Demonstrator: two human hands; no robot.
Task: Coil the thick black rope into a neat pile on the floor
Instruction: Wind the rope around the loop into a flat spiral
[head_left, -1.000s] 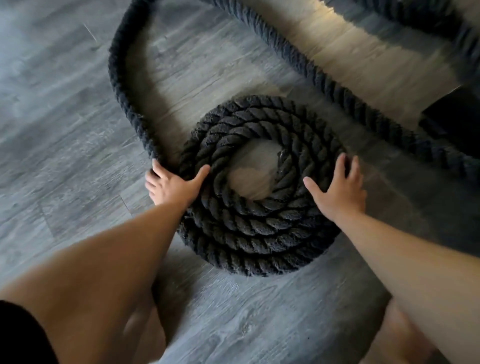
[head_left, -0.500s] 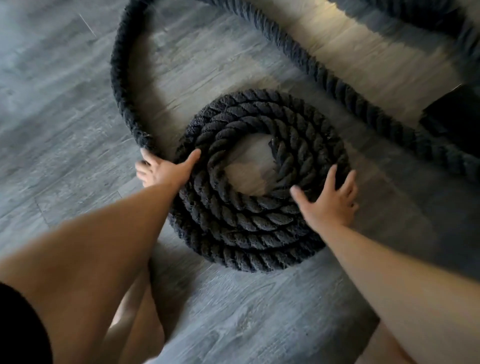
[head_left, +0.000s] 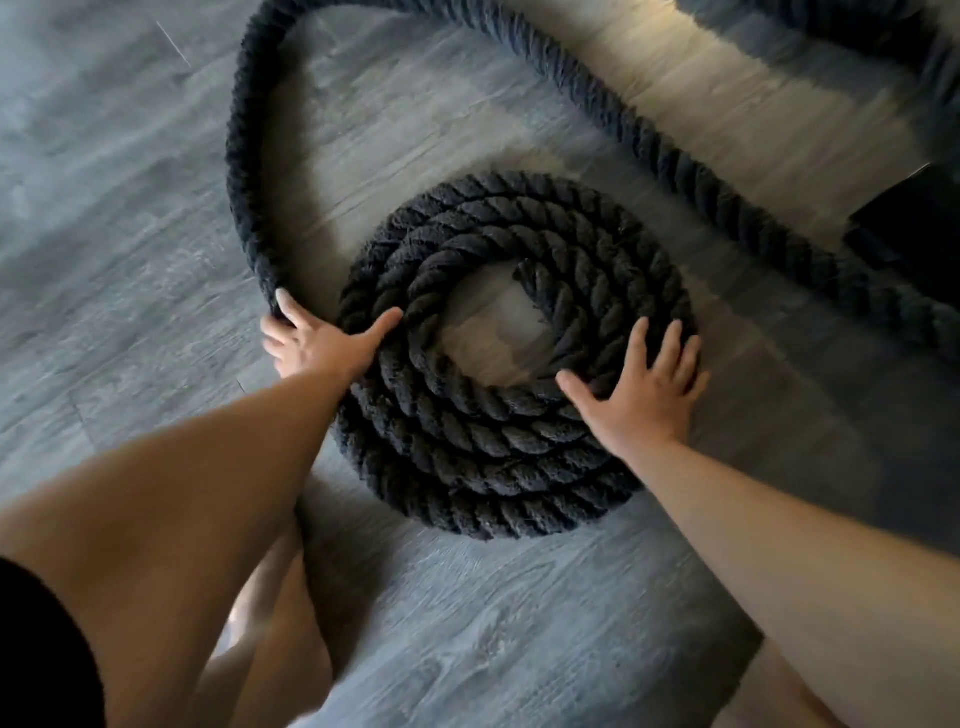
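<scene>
The thick black rope lies partly wound into a flat round coil (head_left: 498, 457) of about three turns on the grey wood floor (head_left: 114, 218). Its frayed inner end (head_left: 524, 273) sits at the middle hole. The loose part of the rope (head_left: 239, 156) leaves the coil's left side, loops away and runs back across to the right (head_left: 727, 202). My left hand (head_left: 322, 345) grips that loose rope where it meets the coil, thumb on the coil's outer turn. My right hand (head_left: 641, 389) lies flat, fingers spread, on the coil's right side.
A dark flat object (head_left: 914, 228) sits at the right edge, past the loose rope. Another dark rope length (head_left: 852, 21) crosses the top right corner. A sunlit patch of floor (head_left: 727, 93) lies behind the coil. My bare legs (head_left: 270, 623) are below the arms.
The coil has turned a little under my hands: its inner end has swung up and left. My right hand slid down along the right side. My left hand moved outward onto the loose rope.
</scene>
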